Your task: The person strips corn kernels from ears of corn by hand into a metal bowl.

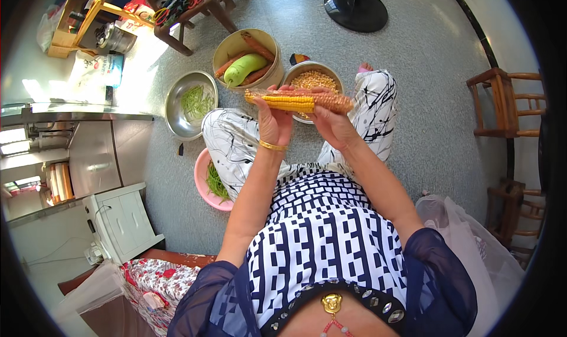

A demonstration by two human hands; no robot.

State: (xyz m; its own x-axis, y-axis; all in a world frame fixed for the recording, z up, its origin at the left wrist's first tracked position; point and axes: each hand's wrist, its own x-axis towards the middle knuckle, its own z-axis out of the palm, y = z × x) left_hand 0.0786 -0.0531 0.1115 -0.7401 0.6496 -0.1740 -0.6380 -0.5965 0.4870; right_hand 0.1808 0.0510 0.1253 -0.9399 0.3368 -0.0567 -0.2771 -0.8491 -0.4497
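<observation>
Both my hands hold yellow corn level above a metal bowl. Yellow kernels cover its near left side, while a reddish bare cob shows behind and to the right; whether this is one ear or two pressed together, I cannot tell. My left hand supports the kernel-covered end, its thumb in front and a gold bangle at the wrist. Around the bare part, my right hand is closed, its thumb at the edge of the kernels. Loose corn kernels lie in the bowl below, partly hidden by the corn and hands.
Beyond my knees stands a cream bucket holding a pale green gourd and several reddish cobs. Left are a steel basin with green shreds and a pink basin with green strips. Wooden chairs and a black round base stand farther off.
</observation>
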